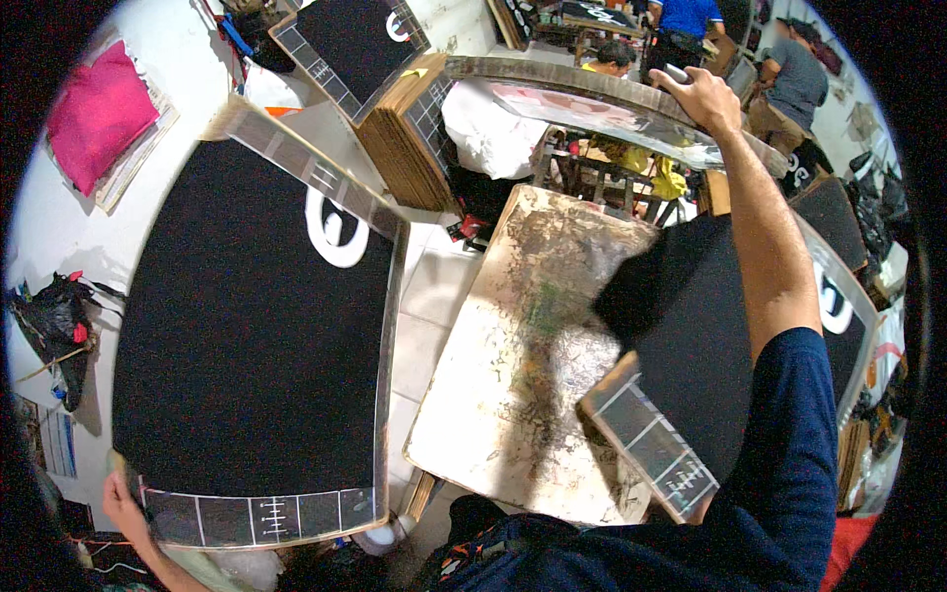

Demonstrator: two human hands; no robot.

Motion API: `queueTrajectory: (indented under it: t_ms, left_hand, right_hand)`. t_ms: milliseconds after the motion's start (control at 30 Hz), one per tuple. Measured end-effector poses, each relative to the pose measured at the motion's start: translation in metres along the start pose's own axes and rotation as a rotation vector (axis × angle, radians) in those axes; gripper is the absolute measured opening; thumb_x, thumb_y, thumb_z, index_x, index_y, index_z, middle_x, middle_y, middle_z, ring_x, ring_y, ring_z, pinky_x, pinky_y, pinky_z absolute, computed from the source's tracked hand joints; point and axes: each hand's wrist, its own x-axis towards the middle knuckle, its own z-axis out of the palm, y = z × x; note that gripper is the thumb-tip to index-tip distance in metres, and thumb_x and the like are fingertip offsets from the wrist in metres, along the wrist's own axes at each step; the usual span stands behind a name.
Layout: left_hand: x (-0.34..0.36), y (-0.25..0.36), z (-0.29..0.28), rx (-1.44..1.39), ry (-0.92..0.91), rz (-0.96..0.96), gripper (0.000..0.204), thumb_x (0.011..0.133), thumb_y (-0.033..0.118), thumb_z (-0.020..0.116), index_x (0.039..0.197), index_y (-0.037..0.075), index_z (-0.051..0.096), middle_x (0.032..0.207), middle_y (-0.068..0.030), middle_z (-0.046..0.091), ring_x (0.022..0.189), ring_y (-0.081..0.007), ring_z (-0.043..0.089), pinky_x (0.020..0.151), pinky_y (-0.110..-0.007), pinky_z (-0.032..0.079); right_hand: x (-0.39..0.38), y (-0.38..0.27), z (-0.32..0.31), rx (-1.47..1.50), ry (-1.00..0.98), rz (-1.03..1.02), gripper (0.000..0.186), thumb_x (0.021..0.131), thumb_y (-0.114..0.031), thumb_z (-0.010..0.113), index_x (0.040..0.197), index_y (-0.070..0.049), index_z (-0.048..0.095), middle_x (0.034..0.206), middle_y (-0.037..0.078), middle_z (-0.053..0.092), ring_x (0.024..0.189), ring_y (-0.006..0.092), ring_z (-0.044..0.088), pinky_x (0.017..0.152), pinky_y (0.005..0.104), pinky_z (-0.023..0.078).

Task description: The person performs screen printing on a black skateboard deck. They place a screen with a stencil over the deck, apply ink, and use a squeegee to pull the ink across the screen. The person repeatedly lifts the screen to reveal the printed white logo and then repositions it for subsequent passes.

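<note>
My left hand (126,503) grips the lower left corner of a board (247,326) covered in black fabric, with a white shape near its upper right and gridded strips at two ends. My right hand (705,99) is closed on the top bar of a tilted screen frame (592,97). Below it, between my hands, lies a paint-stained light platen (503,345). On the right, another black board (691,345) with a white shape and gridded strip overlaps the platen; part of it is hidden behind my right arm.
A pink cushion (99,109) and black bags (59,326) lie at left. Another black board (345,44) rests on stacked boards (395,148) at the back, beside white cloth (488,133). Co-workers in blue (681,20), grey (789,79) and yellow (607,64) are beyond.
</note>
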Motion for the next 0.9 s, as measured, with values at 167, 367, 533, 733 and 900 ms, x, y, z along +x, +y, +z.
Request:
queueTrajectory:
  t_ms: [167,367,533,733,900]
  left_hand:
    - [-0.03,-0.091,0.036,0.332,-0.111,-0.177,0.049,0.11,0.035,0.045,0.119,-0.007,0.07,0.107,-0.0104,0.073,0.095,-0.0221,0.062,0.09,-0.035,0.049]
    - [-0.195,-0.024,0.267,-0.42,-0.123,-0.358,0.045,0.102,0.033,0.066,0.083,-0.007,0.073,0.066,-0.0066,0.062,0.066,-0.0204,0.05,0.061,-0.042,0.045]
    - [-0.227,0.023,0.385,-0.436,-0.546,-0.214,0.036,0.1,0.028,0.066,0.097,-0.007,0.075,0.078,-0.0059,0.068,0.076,-0.016,0.056,0.071,-0.036,0.047]
    - [-0.272,0.107,0.452,-0.468,-0.83,-0.232,0.031,0.103,0.02,0.056,0.102,-0.008,0.07,0.089,-0.0136,0.071,0.085,-0.0203,0.061,0.08,-0.038,0.05]
    - [-0.294,0.189,0.43,-0.722,-1.038,-0.264,0.031,0.094,0.026,0.077,0.102,-0.003,0.068,0.09,-0.0108,0.072,0.084,-0.0225,0.068,0.078,-0.039,0.054]
  right_hand:
    - [-0.005,-0.008,-0.002,-0.007,-0.072,0.079,0.096,0.078,-0.094,0.051,0.121,-0.012,0.076,0.112,0.02,0.076,0.106,0.0353,0.074,0.09,0.0512,0.058]
    - [-0.024,-0.009,0.002,-0.077,0.009,0.082,0.092,0.078,-0.093,0.052,0.12,-0.016,0.077,0.11,0.015,0.077,0.104,0.0317,0.074,0.091,0.0476,0.058]
    - [-0.04,-0.013,0.006,-0.107,0.044,0.067,0.09,0.079,-0.092,0.052,0.119,-0.016,0.077,0.106,0.016,0.077,0.102,0.0334,0.074,0.09,0.0486,0.058]
    - [-0.031,0.005,0.02,-0.117,0.114,0.022,0.094,0.078,-0.093,0.051,0.124,-0.015,0.075,0.112,0.018,0.076,0.107,0.0357,0.073,0.094,0.0499,0.057]
    - [-0.018,0.008,0.022,-0.195,0.151,-0.027,0.097,0.077,-0.096,0.047,0.129,-0.018,0.074,0.111,0.017,0.077,0.103,0.0338,0.075,0.091,0.051,0.059]
